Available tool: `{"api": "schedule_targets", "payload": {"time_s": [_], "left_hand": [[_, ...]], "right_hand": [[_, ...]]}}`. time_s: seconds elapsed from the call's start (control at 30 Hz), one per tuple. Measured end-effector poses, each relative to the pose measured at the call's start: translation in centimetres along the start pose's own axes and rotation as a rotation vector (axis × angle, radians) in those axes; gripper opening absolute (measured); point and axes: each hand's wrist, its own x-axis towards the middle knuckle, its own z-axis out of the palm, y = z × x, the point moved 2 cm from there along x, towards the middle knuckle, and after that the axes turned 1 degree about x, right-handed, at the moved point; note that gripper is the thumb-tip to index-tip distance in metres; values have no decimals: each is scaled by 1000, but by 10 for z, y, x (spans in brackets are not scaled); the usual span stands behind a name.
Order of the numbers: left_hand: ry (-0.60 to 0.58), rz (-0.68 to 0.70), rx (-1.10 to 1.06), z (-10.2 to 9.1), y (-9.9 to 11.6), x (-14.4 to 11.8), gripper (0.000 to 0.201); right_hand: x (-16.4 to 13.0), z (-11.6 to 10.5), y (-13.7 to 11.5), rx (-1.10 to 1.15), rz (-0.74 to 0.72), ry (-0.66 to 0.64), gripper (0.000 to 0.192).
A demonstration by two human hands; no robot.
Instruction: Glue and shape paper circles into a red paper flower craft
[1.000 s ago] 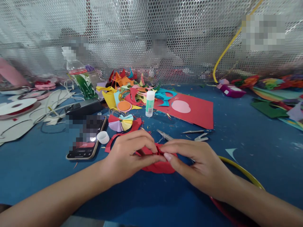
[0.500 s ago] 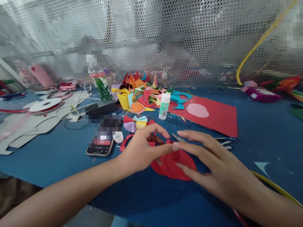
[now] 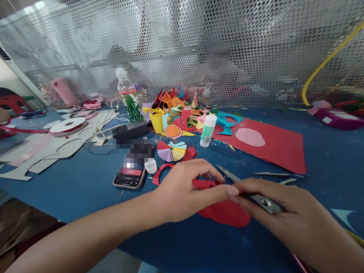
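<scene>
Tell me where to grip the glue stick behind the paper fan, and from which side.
Grip the glue stick around its green body, below the white top. It stands upright and leans a little, so a sideways pinch suits it. Come from the front, the near side: paper scraps crowd behind and to its left, and the red sheet lies flat to its right, so that side looks freest.

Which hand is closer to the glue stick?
Left. The left hand lies just below the glue stick; the right hand sits farther down and right, on the scissors.
</scene>
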Motion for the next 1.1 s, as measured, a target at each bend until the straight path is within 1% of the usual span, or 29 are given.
{"api": "schedule_targets", "payload": {"time_s": [0.1, 0.17, 0.23, 0.3, 0.37, 0.47, 0.53, 0.63, 0.7, 0.8, 0.9, 1.0, 1.1], "left_hand": [[-32, 73, 34, -1, 2, 0, 15], [-48, 79, 44, -1, 2, 0, 15], [-93, 1, -3, 0, 0, -1, 15], [-152, -128, -81, 1, -5, -2, 15], [-216, -257, -159, 4, -10, -4, 16], [-332, -378, -235, 8, -19, -6, 17], [-389, -404, -230, 10, -23, -6, 19], [-403, -392, -149, 12, -26, -7, 19], [-392, -354, -79, 13, -26, -8, 18], [-342, -222, 124, 15, -25, -7, 17], [-304, -116, 306, 18, -27, -5, 16], [-300, -74, 373, 21, -30, -4, 15], [-284, -65, 410, 22, -30, -4, 14]], "right_hand": [[-1, 3, 6, 159, 200, -68, 13], [-1, 5, 7, 241, 291, -128, 15], [-2, 5, 7, 288, 384, -173, 16], [-2, 5, 6, 309, 460, -211, 16], [-2, 6, 6, 315, 490, -281, 17], [-1, 10, 9, 292, 478, -418, 22], [-2, 12, 13, 239, 473, -477, 23], [-3, 15, 18, 151, 451, -518, 24], [-4, 18, 19, 95, 393, -508, 22], [-5, 21, 20, -22, 259, -416, 16], [-6, 23, 23, -91, 181, -355, 14], [-6, 25, 25, -119, 111, -341, 14], [-4, 23, 22, -150, 42, -311, 16]]}}
